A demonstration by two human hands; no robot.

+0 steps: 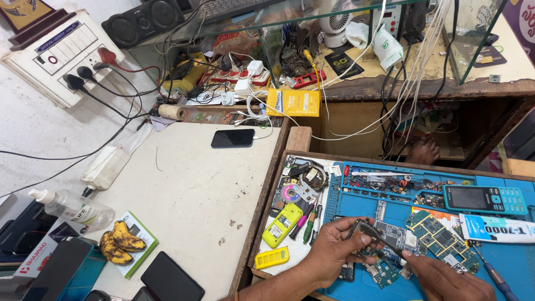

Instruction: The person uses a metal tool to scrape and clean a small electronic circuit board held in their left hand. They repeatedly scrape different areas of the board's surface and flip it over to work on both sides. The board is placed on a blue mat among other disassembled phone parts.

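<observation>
My left hand [333,249] grips a grey phone circuit board [390,234] over the blue work mat [501,262] at the lower right. Fingers of my right hand [446,278] pinch the board's lower right corner. More green circuit boards [440,237] lie on the mat just right of the held board, and smaller board pieces [384,273] sit under my hands. A teal keypad phone [484,199] rests on the mat's far right, with a white tube [496,228] in front of it.
A yellow phone body [282,224], pens and a yellow keypad frame [271,257] lie in the tray's left part. The white table holds a black phone [232,138], bananas [118,241] and a clear bottle [75,206]. Cables hang from the glass shelf behind. A screwdriver [493,273] lies beside my right hand.
</observation>
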